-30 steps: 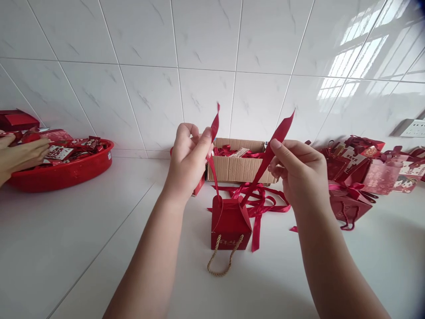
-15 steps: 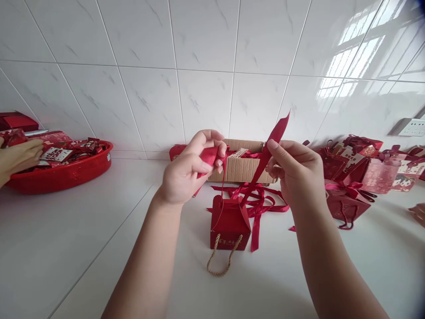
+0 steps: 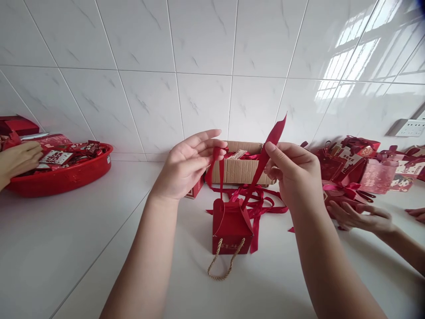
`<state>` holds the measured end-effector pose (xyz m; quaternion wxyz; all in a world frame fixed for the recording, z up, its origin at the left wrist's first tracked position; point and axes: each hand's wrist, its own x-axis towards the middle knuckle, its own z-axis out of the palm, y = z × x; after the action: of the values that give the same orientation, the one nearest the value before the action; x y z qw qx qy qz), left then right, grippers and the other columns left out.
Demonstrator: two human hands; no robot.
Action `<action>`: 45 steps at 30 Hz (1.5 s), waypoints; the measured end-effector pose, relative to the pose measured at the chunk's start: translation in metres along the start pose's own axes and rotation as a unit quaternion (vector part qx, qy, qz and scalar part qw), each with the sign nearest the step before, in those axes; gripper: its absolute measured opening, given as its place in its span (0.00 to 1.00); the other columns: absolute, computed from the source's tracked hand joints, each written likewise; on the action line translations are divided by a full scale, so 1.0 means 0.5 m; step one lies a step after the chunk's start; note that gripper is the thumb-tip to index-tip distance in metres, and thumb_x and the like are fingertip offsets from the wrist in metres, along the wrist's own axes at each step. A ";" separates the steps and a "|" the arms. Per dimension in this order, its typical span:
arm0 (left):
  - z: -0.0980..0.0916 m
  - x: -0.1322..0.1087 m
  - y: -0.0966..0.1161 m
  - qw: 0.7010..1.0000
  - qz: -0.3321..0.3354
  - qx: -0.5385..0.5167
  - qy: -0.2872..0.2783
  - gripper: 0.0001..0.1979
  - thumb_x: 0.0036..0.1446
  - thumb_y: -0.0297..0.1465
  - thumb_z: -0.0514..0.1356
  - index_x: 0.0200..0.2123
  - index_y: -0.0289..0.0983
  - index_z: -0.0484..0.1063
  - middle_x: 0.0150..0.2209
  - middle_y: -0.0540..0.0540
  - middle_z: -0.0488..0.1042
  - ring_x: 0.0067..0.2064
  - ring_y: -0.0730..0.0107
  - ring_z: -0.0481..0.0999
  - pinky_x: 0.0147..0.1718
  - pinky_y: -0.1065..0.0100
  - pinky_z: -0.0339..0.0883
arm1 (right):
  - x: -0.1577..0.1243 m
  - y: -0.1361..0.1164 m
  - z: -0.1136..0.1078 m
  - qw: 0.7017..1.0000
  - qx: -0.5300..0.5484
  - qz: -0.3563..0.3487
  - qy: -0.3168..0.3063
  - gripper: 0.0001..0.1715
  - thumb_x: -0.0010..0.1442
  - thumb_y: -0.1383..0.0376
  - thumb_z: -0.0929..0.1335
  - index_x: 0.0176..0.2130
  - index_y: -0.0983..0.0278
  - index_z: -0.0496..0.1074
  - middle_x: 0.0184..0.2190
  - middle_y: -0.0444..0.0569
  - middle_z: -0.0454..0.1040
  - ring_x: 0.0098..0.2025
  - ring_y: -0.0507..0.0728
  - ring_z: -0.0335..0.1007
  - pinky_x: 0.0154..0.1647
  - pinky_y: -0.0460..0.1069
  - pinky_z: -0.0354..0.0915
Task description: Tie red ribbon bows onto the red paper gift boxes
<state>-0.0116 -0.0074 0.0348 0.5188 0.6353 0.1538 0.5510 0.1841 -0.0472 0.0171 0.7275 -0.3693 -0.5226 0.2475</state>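
A small red gift box (image 3: 231,223) with a gold rope handle (image 3: 218,278) stands upright on the white counter before me. Red ribbon (image 3: 258,173) comes up from its top in two lengths. My left hand (image 3: 187,164) pinches the left length between thumb and fingertips, its upper fingers extended; the end hangs beside it. My right hand (image 3: 294,170) is closed on the other length, whose pointed tip sticks up above the thumb. Behind the box lies a loose tangle of red ribbons (image 3: 265,203).
An open cardboard box (image 3: 237,172) with red items stands by the tiled wall. At left, another person's hand (image 3: 25,160) is over a red basin (image 3: 66,178) of packets. At right, another person's hand (image 3: 360,217) is beside finished-looking red gift boxes (image 3: 380,173).
My left hand has opened its upper fingers, and the ribbon end now hangs down from its pinch. My right hand hardly moved. Another person's hand has come in at right.
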 end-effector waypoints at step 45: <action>0.049 -0.006 0.011 0.987 0.098 0.072 0.106 0.06 0.52 0.34 0.64 0.30 0.38 0.71 0.27 0.51 0.72 0.23 0.80 0.67 0.17 0.75 0.58 | -0.001 -0.011 -0.002 0.999 0.027 -0.012 -0.015 0.09 0.52 0.59 0.73 0.26 0.62 0.74 0.15 0.40 0.65 0.18 0.46 0.59 0.17 0.43 0.55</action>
<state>0.0065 -0.0240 0.0412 0.3959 0.6211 0.1840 0.6509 0.1846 -0.0511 0.0210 0.7322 -0.3391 -0.5312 0.2585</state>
